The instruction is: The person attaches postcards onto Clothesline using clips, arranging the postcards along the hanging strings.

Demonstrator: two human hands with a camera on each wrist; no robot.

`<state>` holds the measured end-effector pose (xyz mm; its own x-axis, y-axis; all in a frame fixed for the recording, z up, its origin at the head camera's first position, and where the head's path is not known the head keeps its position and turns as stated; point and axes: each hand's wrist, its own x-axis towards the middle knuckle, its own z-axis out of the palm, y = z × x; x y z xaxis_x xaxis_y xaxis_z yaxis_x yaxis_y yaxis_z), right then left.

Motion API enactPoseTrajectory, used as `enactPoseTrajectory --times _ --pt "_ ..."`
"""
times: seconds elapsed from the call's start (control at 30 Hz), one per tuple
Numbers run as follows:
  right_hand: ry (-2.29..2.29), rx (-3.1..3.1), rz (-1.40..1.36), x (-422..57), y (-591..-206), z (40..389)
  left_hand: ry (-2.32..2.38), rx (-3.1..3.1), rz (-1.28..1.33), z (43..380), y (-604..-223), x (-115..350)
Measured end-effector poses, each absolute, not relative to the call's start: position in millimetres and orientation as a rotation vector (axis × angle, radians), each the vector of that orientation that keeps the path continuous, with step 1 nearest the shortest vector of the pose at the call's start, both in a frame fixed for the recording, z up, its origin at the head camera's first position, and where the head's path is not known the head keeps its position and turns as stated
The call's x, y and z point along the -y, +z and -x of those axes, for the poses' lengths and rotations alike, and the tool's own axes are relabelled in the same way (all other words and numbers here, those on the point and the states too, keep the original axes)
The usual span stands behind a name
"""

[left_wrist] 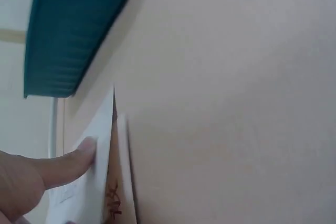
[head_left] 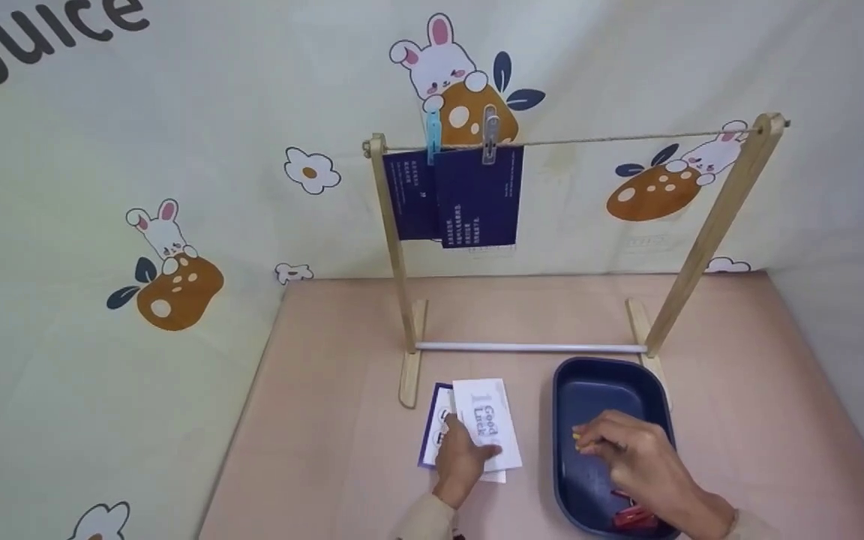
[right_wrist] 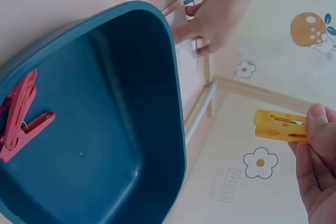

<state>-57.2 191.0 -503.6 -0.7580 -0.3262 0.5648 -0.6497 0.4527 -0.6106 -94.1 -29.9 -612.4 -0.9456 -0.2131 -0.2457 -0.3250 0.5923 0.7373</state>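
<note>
My left hand (head_left: 463, 457) is at a small pile of cards, its thumb on the face of a white "Good Luck" card (head_left: 503, 424). In the left wrist view this card (left_wrist: 100, 145) stands slightly apart from the cards under it; the fingers are mostly hidden there. A purple-edged card (head_left: 432, 442) shows at the pile's left side. Above the dark blue basin (head_left: 563, 480), my right hand (head_left: 646, 457) pinches a yellow clothespin (right_wrist: 278, 125) between thumb and fingers. Red clothespins (right_wrist: 23, 114) lie in the basin.
A wooden rack (head_left: 717, 232) with a string (head_left: 627, 139) stands behind. Two dark blue cards (head_left: 481, 195) hang at the string's left end, by a light blue clothespin (head_left: 433, 135) and a clear one (head_left: 490, 135). A white rod (head_left: 529, 347) joins the rack's feet.
</note>
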Motion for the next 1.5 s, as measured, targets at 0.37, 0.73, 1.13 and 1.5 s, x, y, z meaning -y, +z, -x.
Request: enactPoseTrajectory --times 0.37,0.73,1.13,1.5 --pt "1.207 2.273 -0.89 -184.0 -492.7 69.1 1.577 -2.427 0.212 113.4 -579.8 44.7" --pt "1.154 2.367 -0.883 -184.7 -479.3 83.9 1.616 -2.462 0.076 133.3 -548.0 49.2" --pt "1.188 2.398 -0.892 -193.6 -443.1 111.1 1.638 -2.471 -0.033 162.0 -499.6 46.7" --pt "1.177 2.478 -0.883 -183.6 -405.7 141.6 1.566 -2.56 -0.032 185.9 -448.0 40.2"
